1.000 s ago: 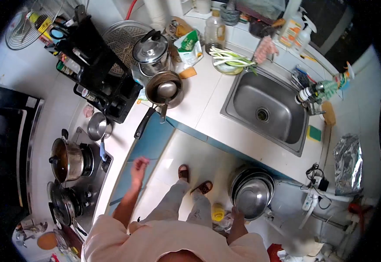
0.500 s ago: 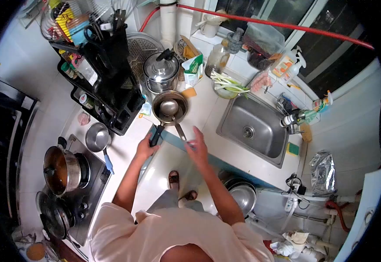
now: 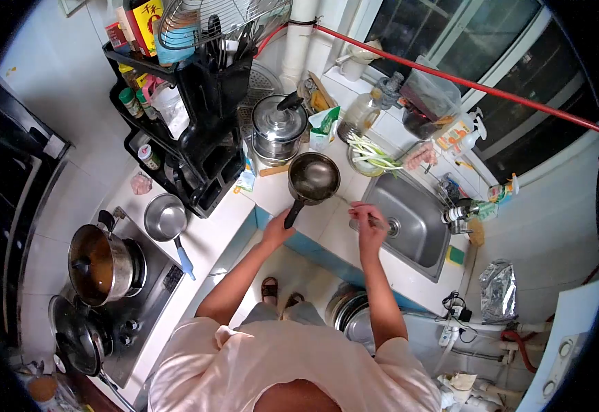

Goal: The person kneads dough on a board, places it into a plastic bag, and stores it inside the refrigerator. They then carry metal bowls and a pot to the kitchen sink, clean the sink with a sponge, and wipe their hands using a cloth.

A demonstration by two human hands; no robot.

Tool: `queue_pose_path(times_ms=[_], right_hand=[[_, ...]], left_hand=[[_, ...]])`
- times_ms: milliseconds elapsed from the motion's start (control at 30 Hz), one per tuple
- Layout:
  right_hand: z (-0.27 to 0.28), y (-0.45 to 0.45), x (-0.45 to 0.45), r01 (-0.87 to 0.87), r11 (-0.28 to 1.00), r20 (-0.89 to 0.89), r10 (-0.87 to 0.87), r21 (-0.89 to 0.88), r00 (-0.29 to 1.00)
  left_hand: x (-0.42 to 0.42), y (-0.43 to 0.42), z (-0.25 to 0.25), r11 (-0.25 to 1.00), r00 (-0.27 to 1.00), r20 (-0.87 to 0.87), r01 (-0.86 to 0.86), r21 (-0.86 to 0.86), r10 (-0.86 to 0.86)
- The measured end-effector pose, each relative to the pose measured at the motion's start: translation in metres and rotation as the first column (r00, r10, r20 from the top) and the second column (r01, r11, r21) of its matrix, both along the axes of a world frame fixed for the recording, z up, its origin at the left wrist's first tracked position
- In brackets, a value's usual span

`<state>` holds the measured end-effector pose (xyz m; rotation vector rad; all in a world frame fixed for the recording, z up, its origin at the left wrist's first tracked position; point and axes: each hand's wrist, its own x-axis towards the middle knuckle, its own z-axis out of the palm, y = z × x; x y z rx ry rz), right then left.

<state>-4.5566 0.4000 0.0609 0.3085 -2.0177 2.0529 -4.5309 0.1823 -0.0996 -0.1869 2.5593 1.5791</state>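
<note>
A dark round pan (image 3: 314, 178) is over the counter, its black handle pointing toward me. My left hand (image 3: 277, 230) is closed around that handle. My right hand (image 3: 370, 225) is closed on the ladle (image 3: 380, 223), of which only a part shows, over the near left edge of the steel sink (image 3: 416, 237). A lidded steel pot (image 3: 279, 128) stands just behind the pan. To the pan's right, spring onions (image 3: 375, 154) lie across a bowl beside the sink.
The stove at left holds a steel pot of brown liquid (image 3: 100, 266) and a lidded pan (image 3: 77, 335). A small saucepan (image 3: 166, 217) sits on the counter near a black rack (image 3: 206, 147). Stacked basins (image 3: 351, 314) are below the counter at right.
My left hand has taken hold of the pan's handle and the pan has moved right. The ladle, earlier inside the pan, is now out of it in my right hand, near the sink.
</note>
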Motion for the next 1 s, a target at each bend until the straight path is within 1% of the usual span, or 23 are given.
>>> queue_pose_path(times_ms=[33, 100, 133, 167, 200, 233, 267, 300, 367, 400, 467, 533, 567, 600, 633, 667, 733, 767, 833, 867, 900, 933, 1000], right_hand=[[0.016, 0.006, 0.003, 0.012, 1.0, -0.045, -0.011, 0.021, 0.999], [0.038, 0.015, 0.008, 0.044, 0.999, -0.107, -0.04, 0.027, 0.993], [0.048, 0.025, 0.015, 0.085, 0.996, -0.141, -0.079, 0.038, 0.987], [0.059, 0.033, 0.022, 0.089, 0.994, -0.171, -0.077, 0.063, 0.982], [0.07, 0.042, 0.03, 0.089, 0.993, -0.181, -0.073, 0.079, 0.981], [0.08, 0.048, 0.038, 0.079, 0.993, -0.189, -0.06, 0.091, 0.98], [0.09, 0.055, 0.044, 0.052, 0.994, -0.189, -0.033, 0.096, 0.981], [0.099, 0.062, 0.05, 0.026, 0.995, -0.159, -0.01, 0.097, 0.987], [0.115, 0.074, 0.067, -0.035, 0.995, -0.09, 0.044, 0.094, 0.995], [0.124, 0.078, 0.078, -0.054, 0.99, -0.011, 0.056, 0.131, 0.998], [0.143, 0.072, 0.088, -0.172, 0.968, 0.131, 0.15, 0.184, 0.98], [0.147, 0.062, 0.093, -0.295, 0.913, 0.119, 0.272, 0.28, 0.955], [0.147, 0.054, 0.094, -0.387, 0.881, 0.131, 0.364, 0.274, 0.922], [0.146, 0.036, 0.101, -0.484, 0.863, 0.119, 0.471, 0.145, 0.874], [0.148, 0.022, 0.099, -0.568, 0.803, 0.075, 0.565, 0.181, 0.822], [0.144, 0.009, 0.1, -0.647, 0.758, 0.101, 0.639, 0.086, 0.762], [0.15, -0.023, 0.109, -0.756, 0.654, 0.164, 0.749, -0.031, 0.642], [0.155, -0.043, 0.115, -0.832, 0.552, 0.128, 0.83, -0.055, 0.542], [0.164, -0.081, 0.13, -0.933, 0.345, 0.03, 0.938, -0.106, 0.344], [0.176, -0.1, 0.148, -0.962, 0.264, -0.025, 0.963, -0.075, 0.267], [0.181, -0.12, 0.162, -0.983, 0.184, -0.053, 0.981, -0.014, 0.184], [0.186, -0.137, 0.177, -0.993, 0.114, -0.08, 0.991, 0.044, 0.11], [0.201, -0.167, 0.214, -0.999, 0.032, -0.06, 0.998, 0.032, 0.03]], left_hand=[[-0.005, 0.006, 0.005, 0.999, 0.997, 0.067, 0.027, 0.039, -0.03], [-0.013, 0.014, -0.017, 0.994, 0.99, -0.131, 0.03, -0.102, -0.044], [-0.021, 0.025, -0.039, 0.986, 0.969, -0.233, 0.043, -0.161, -0.08], [-0.032, 0.027, -0.067, 0.994, 0.984, -0.151, 0.081, -0.077, -0.092], [-0.023, 0.031, -0.003, 0.994, 0.995, -0.041, 0.088, -0.072, -0.091], [-0.021, 0.036, 0.019, 0.969, 0.996, -0.04, 0.066, -0.237, -0.078], [-0.009, 0.039, 0.054, 0.95, 0.94, -0.332, -0.027, -0.31, -0.081], [0.01, 0.044, 0.095, 0.954, 0.837, -0.544, -0.117, -0.275, -0.054], [0.038, 0.056, 0.155, 0.978, 0.804, -0.587, -0.036, -0.205, -0.093], [0.055, 0.062, 0.179, 0.985, 0.789, -0.606, -0.004, -0.17, -0.101], [0.094, 0.078, 0.217, 0.982, 0.777, -0.613, 0.038, -0.186, -0.146], [0.12, 0.088, 0.215, 0.981, 0.767, -0.618, 0.074, -0.18, -0.172], [0.131, 0.093, 0.22, 0.986, 0.785, -0.599, 0.085, -0.147, -0.157], [0.147, 0.089, 0.225, 0.991, 0.802, -0.584, 0.082, -0.107, -0.13], [0.16, 0.086, 0.227, 0.997, 0.825, -0.56, 0.04, -0.064, -0.069], [0.173, 0.078, 0.229, 1.0, 0.837, -0.547, 0.001, -0.017, -0.01], [0.208, 0.064, 0.231, 0.98, 0.825, -0.554, -0.183, -0.078, 0.11], [0.224, 0.059, 0.239, 0.963, 0.812, -0.555, -0.261, -0.072, 0.178], [0.252, 0.048, 0.247, 0.906, 0.75, -0.546, -0.42, 0.041, 0.373], [0.269, 0.042, 0.253, 0.872, 0.709, -0.54, -0.477, 0.106, 0.453], [0.287, 0.035, 0.253, 0.834, 0.631, -0.574, -0.518, 0.189, 0.522], [0.305, 0.028, 0.257, 0.809, 0.598, -0.571, -0.542, 0.229, 0.562], [0.343, 0.013, 0.267, 0.76, 0.531, -0.565, -0.569, 0.314, 0.631]])
